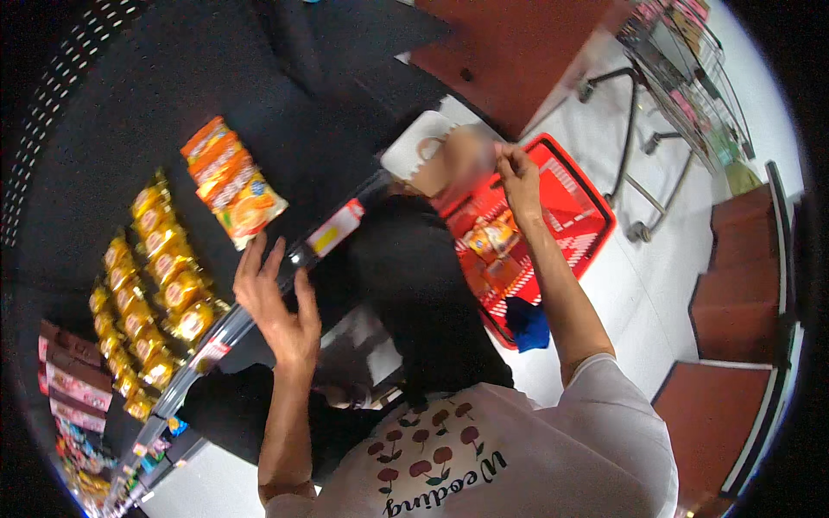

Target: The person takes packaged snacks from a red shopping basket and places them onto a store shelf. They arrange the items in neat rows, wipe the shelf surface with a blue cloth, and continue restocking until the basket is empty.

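My left hand [275, 301] is at the front edge of a black shelf [311, 139], fingers apart and holding nothing. Its fingertips are close to a row of orange snack packets [234, 181]; whether they touch the front packet I cannot tell. Over a red plastic shopping basket [599, 226] is my right hand [523, 184], thumb and fingers drawn together. Whether something small is pinched there is unclear. Orange packets [489, 236] lie inside the basket. Beyond that hand, partly blurred, is a beige and white item with a scalloped edge [431, 152].
Rows of gold-wrapped packets [171, 265] stand left of the orange ones. A clear label strip [236, 327] with price tags runs along the shelf front. On the white tiled floor [622, 304] stands a metal shopping cart [673, 84]. A blue object [528, 324] lies against the basket.
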The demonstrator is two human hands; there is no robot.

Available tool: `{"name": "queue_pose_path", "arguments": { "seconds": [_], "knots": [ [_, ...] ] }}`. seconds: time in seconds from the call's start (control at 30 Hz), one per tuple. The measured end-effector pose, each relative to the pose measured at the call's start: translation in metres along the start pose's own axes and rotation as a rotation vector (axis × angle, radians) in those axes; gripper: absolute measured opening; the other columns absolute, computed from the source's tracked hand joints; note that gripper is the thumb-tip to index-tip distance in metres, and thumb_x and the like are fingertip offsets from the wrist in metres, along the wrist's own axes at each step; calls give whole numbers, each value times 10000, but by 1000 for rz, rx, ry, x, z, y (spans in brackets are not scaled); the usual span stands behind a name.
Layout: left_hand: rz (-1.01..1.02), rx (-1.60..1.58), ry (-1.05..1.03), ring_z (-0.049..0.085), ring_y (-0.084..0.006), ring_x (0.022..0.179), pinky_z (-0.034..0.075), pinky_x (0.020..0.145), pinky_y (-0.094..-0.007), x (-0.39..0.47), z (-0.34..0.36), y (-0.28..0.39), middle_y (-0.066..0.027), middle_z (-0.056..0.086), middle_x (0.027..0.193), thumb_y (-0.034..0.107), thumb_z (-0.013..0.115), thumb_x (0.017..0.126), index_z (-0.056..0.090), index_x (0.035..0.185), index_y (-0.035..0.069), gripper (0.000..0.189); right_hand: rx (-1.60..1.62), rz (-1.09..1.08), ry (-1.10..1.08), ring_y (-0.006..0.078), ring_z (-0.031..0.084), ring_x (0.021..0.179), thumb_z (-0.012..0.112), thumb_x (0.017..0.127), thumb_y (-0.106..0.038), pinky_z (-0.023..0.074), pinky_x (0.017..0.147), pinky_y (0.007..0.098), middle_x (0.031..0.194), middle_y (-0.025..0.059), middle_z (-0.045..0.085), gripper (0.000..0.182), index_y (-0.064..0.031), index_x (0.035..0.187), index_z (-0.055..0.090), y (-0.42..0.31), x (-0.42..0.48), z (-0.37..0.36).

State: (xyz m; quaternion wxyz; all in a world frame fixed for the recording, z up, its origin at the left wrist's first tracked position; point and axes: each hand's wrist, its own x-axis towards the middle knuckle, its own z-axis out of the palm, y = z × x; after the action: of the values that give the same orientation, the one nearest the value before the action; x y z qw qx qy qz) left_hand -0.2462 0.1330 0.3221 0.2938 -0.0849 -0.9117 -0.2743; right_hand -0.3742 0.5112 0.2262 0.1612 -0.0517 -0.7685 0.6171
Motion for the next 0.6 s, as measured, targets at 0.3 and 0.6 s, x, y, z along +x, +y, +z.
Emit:
{"name": "queue_pose_path", "arguments": {
  "seconds": [0.3,0.6],
  "knots": [
    [47,-191,-98,475,-364,1329,310,1139,-474,-13,35,61,-174,570,1378,-47,602,863,628,1217,20,361,-1175,-87,-619,216,725,848,706,887,-238,585,726,383,939,116,730,243,-84,1074,710,305,-82,-132],
    [8,-202,-127,483,-349,1320,318,1134,-467,-19,48,84,-175,578,1365,18,573,923,608,1208,14,288,-1249,80,-773,442,557,1235,667,883,-194,593,798,511,1391,245,532,502,-182,1374,567,246,-130,-67]
  ]
}}
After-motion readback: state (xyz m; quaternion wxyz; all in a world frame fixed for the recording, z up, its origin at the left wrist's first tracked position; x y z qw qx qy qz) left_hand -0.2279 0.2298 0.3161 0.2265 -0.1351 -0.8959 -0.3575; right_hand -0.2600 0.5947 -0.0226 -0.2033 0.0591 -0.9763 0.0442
